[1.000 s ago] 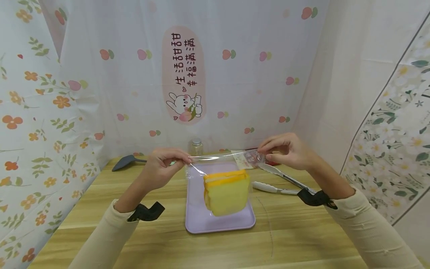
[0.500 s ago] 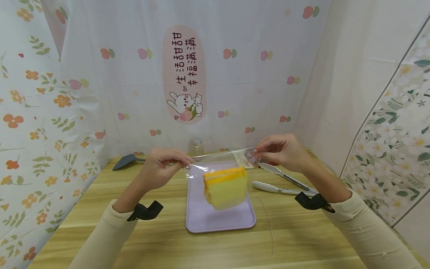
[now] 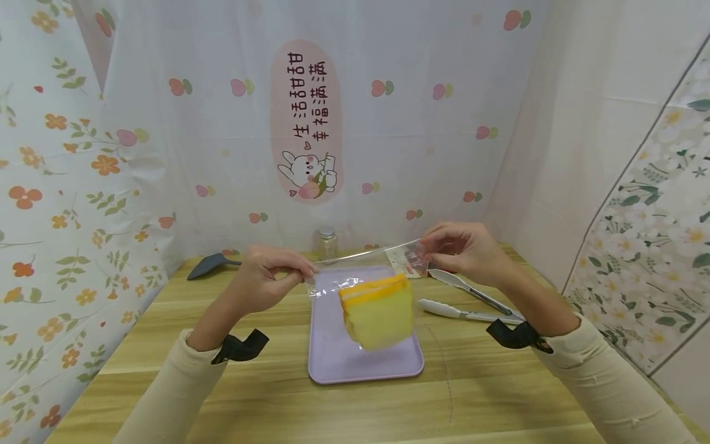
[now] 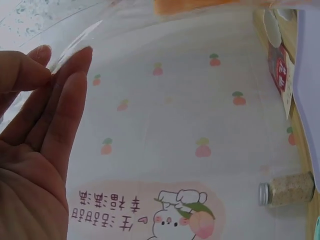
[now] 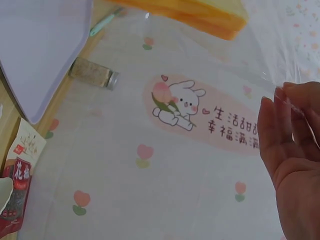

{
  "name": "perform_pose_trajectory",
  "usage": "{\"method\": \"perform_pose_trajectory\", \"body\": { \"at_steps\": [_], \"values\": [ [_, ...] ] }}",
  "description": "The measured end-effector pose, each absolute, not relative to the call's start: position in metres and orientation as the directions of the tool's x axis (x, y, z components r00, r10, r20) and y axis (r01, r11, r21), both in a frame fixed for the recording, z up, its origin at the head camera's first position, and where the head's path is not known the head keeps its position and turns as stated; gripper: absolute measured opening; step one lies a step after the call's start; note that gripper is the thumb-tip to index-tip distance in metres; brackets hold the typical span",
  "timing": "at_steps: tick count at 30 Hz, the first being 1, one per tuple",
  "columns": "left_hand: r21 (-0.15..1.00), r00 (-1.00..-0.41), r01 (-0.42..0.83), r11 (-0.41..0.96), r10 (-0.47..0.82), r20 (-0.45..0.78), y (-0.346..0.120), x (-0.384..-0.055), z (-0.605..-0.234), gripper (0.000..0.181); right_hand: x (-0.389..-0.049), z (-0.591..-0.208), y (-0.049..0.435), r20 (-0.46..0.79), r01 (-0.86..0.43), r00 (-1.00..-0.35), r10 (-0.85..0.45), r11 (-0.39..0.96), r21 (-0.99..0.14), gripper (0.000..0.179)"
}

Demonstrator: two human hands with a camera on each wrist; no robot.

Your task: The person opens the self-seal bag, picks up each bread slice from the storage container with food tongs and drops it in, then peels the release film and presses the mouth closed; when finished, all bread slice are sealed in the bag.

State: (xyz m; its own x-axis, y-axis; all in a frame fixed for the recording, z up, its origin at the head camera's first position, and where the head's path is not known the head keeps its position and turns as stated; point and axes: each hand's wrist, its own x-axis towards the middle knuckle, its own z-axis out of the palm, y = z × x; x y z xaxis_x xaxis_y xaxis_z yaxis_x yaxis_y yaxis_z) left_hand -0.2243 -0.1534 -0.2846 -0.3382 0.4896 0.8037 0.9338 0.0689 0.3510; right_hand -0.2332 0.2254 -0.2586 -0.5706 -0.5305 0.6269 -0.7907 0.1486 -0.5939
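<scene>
A clear plastic bag [image 3: 360, 262] is stretched between both hands, its top edge drawn nearly straight and slightly higher on the right. My left hand [image 3: 272, 280] pinches its upper left corner between thumb and fingers. The opposite corner is pinched by my right hand [image 3: 463, 253]. Inside the bag hang yellow bread slices [image 3: 383, 317] with orange crusts, standing on edge side by side. Below and behind them is a light purple tray [image 3: 333, 364] on the table. Both wrist views show the pinch on the thin film, with the orange crust [image 5: 220, 22] overhead in the right one.
A dark spatula [image 3: 208, 265] lies at the back left. Behind the tray stands a glass jar [image 3: 327, 243] with a metal lid. White-tipped tongs [image 3: 471, 316] and a printed red-and-cream packet [image 5: 20, 185] lie to the right. A patterned curtain [image 3: 410, 123] hangs behind the table.
The bread slices have shifted slightly upward in view. My right hand has come a little inward, and the bag's top edge slants a bit more. Both corners stay pinched.
</scene>
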Motion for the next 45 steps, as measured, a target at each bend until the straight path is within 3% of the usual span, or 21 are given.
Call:
{"method": "perform_pose_trajectory", "body": {
  "at_steps": [10, 17, 27, 31, 34, 37, 45],
  "values": [
    [0.365, -0.365, 0.926, 0.101, 0.492, 0.79, -0.154, -0.228, -0.287, 0.028, -0.233, -0.261, 0.227, 0.643, -0.792, -0.565, -0.517, 0.123, -0.598, 0.033],
    [0.482, -0.468, 0.871, 0.094, 0.459, 0.755, -0.153, -0.227, -0.29, 0.018, -0.232, -0.259, 0.222, 0.667, -0.804, -0.57, -0.479, 0.158, -0.574, 0.032],
    [0.511, -0.545, 0.836, 0.2, 0.406, 0.733, -0.145, -0.227, -0.291, 0.015, -0.231, -0.266, 0.226, 0.66, -0.779, -0.609, -0.44, 0.171, -0.604, 0.03],
    [0.616, -0.627, 0.772, 0.155, 0.345, 0.698, -0.142, -0.228, -0.285, 0.02, -0.233, -0.268, 0.227, 0.657, -0.774, -0.616, -0.434, 0.18, -0.607, 0.029],
    [0.694, -0.688, 0.713, 0.098, 0.29, 0.665, -0.138, -0.23, -0.276, 0.027, -0.237, -0.267, 0.227, 0.628, -0.755, -0.645, -0.436, 0.231, -0.614, 0.032],
    [0.728, -0.71, 0.684, 0.043, 0.266, 0.652, -0.13, -0.231, -0.265, 0.032, -0.243, -0.264, 0.229, 0.561, -0.709, -0.692, -0.454, 0.281, -0.647, 0.038],
    [0.718, -0.685, 0.694, -0.05, 0.26, 0.68, -0.105, -0.229, -0.246, 0.036, -0.255, -0.259, 0.223, 0.362, -0.59, -0.782, -0.507, 0.417, -0.692, 0.033]
  ]
}}
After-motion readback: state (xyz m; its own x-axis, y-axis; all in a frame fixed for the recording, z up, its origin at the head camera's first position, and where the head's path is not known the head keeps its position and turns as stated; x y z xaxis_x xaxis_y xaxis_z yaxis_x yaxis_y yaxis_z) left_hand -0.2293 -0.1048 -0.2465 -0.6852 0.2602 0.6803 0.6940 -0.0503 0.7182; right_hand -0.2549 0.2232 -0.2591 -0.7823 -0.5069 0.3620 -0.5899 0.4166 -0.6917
